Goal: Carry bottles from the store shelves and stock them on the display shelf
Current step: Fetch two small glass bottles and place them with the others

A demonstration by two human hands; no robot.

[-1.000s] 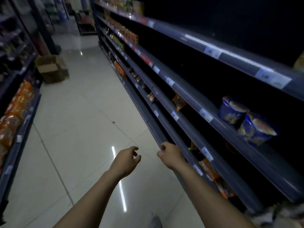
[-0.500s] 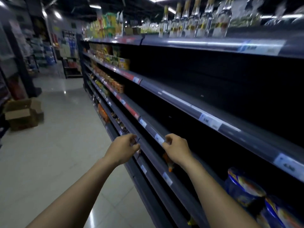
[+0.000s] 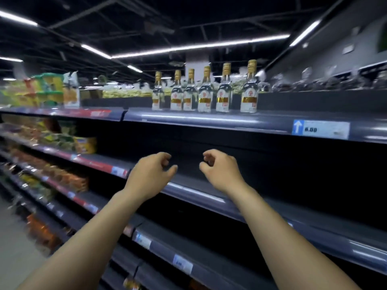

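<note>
Reaching up with nothing in them, the left hand [image 3: 149, 176] and right hand [image 3: 222, 170] hang loosely curled below the top shelf [image 3: 209, 119], where six bottles [image 3: 206, 91] stand in a row. Nothing looks carried yet. Goods further left blur; the display shelf isn't identifiable.

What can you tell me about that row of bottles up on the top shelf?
The bottles are six, clear and glass-looking, with gold caps and pale labels crossed by a gold band. They stand upright, side by side in one row, bases resting on the dark top shelf, set back a little from its front edge. Neighbours stand close; whether they touch is unclear. Nothing else touches them: both hands are lower, in front of the shelf below. The label print is too blurred to read.
</note>
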